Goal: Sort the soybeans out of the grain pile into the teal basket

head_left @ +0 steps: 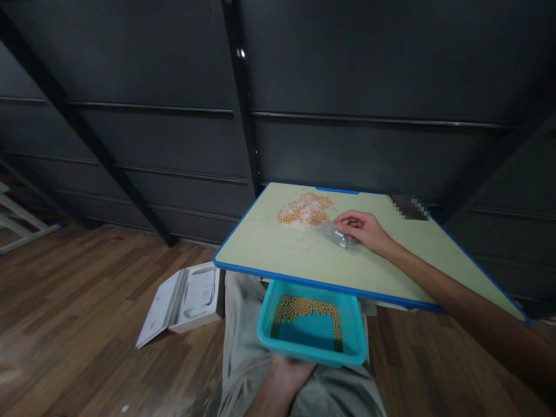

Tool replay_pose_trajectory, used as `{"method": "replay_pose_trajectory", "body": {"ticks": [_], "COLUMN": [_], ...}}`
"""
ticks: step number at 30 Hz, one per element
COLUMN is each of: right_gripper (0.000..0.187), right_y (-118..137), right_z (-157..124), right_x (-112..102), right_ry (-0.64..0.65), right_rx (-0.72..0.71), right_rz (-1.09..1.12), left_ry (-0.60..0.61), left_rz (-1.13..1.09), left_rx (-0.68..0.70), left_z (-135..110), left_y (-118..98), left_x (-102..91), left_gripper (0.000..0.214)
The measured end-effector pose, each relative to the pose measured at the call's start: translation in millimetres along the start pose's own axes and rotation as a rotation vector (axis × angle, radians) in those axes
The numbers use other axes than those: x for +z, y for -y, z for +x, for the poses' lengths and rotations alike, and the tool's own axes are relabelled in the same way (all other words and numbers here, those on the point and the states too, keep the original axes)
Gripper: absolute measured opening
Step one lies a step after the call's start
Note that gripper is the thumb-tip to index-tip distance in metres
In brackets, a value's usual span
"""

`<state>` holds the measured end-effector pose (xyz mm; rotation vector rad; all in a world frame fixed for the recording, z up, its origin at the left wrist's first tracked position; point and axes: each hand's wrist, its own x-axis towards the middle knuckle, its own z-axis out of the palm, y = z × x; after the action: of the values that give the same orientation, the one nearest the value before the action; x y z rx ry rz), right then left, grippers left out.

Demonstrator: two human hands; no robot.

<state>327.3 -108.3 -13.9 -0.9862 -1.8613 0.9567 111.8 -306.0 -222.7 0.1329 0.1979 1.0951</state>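
My left hand is under the near edge of a turquoise plastic tub above my lap, supporting it; its fingers are mostly hidden beneath. Round tan beans, looking like soybeans, lie along the tub's back and sides. On the table, my right hand pinches a clear plastic bag that lies nearly flat, with white marks or glare on it. Just left of the bag spreads a pile of yellow beans mixed with white rice-like grains.
The pale yellow table has a blue edge. A dark pixelated object lies at its back right. On the wooden floor to the left stands an open white box. Dark panelled wall rises behind the table.
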Motion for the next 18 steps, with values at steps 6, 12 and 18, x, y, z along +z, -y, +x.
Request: {"method": "replay_pose_trajectory", "body": {"ticks": [6, 12, 18], "right_gripper": [0.033, 0.031, 0.029], "right_y": [-12.9, -20.5, -19.4], "right_z": [7.0, 10.8, 9.8], "right_x": [-10.3, -18.5, -23.0], "right_ry": [-0.25, -0.28, -0.292], "right_rx": [-0.07, -0.139, -0.176], "right_rz": [-0.111, -0.3, -0.435], "left_ry": [0.016, -0.111, -0.104], "left_rz": [-0.045, -0.031, -0.03], "left_rx": [0.031, 0.062, -0.032], "left_z": [3.0, 3.3, 1.0], "left_y": [1.4, 0.7, -4.0], "left_x": [10.7, 24.3, 32.9], "left_gripper": [0.04, 0.038, 0.036]}}
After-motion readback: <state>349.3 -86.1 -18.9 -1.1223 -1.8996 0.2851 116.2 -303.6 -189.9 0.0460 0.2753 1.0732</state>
